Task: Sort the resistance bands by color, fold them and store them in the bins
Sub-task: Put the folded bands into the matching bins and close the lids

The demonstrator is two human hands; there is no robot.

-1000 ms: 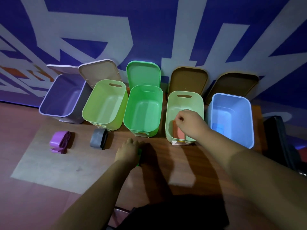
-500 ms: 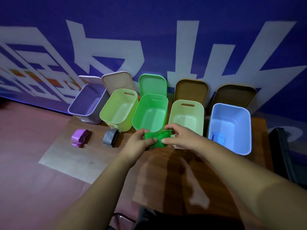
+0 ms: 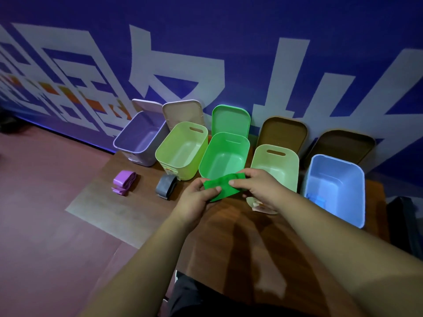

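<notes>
Both hands hold a green resistance band [image 3: 220, 186] in the air just in front of the green bin [image 3: 225, 154]. My left hand [image 3: 196, 200] pinches its left end and my right hand [image 3: 256, 188] pinches its right side. A purple band [image 3: 123, 183] and a grey band [image 3: 166, 186] lie on the table to the left. A row of open bins stands behind: purple [image 3: 142, 138], lime [image 3: 180, 149], green, pale green [image 3: 275, 167] and blue [image 3: 335, 186]. A blue band [image 3: 317, 199] lies in the blue bin.
Several bin lids lean against the blue and white wall [image 3: 206, 53] behind the row. The wooden table [image 3: 240, 236] ends at the left over a reddish floor [image 3: 41, 213]. A dark object [image 3: 405, 223] sits at the table's right edge.
My right hand left the pale green bin and joined my left hand on the green band. Both hands lifted the band off the table and spread it a little wider.
</notes>
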